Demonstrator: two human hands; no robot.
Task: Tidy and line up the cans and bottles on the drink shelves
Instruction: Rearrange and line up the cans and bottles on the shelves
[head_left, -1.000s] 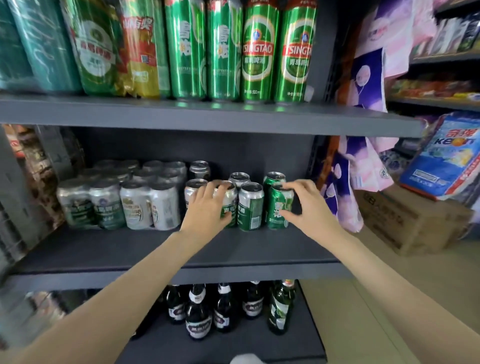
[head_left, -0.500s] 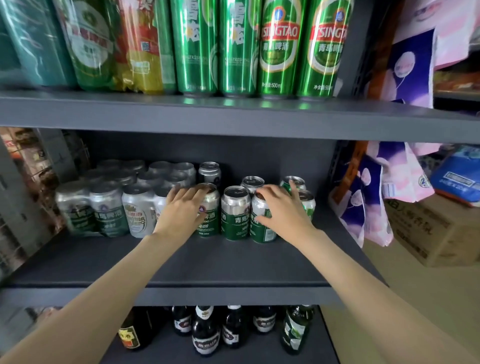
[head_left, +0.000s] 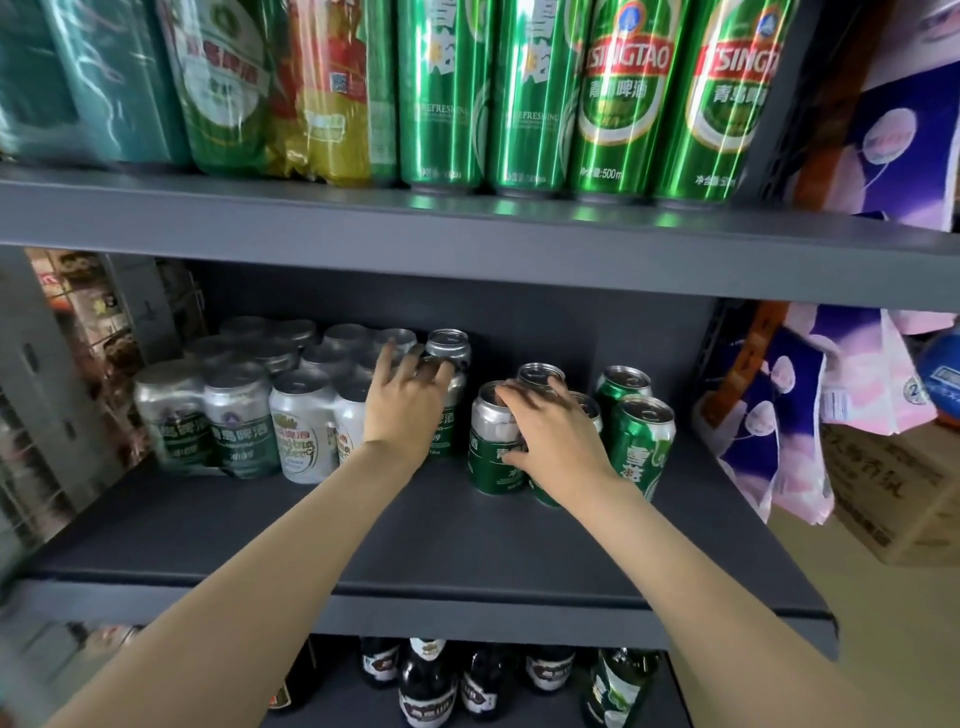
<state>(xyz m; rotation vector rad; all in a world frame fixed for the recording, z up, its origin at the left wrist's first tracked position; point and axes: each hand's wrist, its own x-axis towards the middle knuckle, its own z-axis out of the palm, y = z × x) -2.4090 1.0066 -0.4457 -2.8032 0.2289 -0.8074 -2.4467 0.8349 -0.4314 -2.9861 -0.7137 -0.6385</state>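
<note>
**Both hands on the loose cans of the middle shelf**

The short silver-and-dark-green beer can (head_left: 493, 441) stands upright on the dark grey metal middle shelf (head_left: 415, 525), toward its right half. The right hand (head_left: 558, 441) lies over it from the right: fingers across the can's top rim, thumb against its side, so the hand grasps it. A second can is largely hidden under the palm, just right of the first. Behind the grasped can stands another silver-topped can (head_left: 540, 373), and to its right two bright green cans (head_left: 641, 441), one behind the other, the front one just beside the right wrist.

Left of the grasped can, the left hand (head_left: 408, 402) covers a silver-and-green can (head_left: 447, 426); its fingers are spread and blurred, reaching toward the silver can at the back (head_left: 448, 345), and whether they grip anything cannot be told. Further left sit shrink-wrapped packs of silver cans (head_left: 234, 410), several rows deep.

Above the grasped can, the upper shelf (head_left: 467, 234) carries tall green cans (head_left: 623, 98) and wrapped packs. Below it stand dark glass bottles (head_left: 426, 686). Far right, patterned purple-and-pink plastic packs (head_left: 769, 415) hang beside a cardboard box (head_left: 893, 488).
</note>
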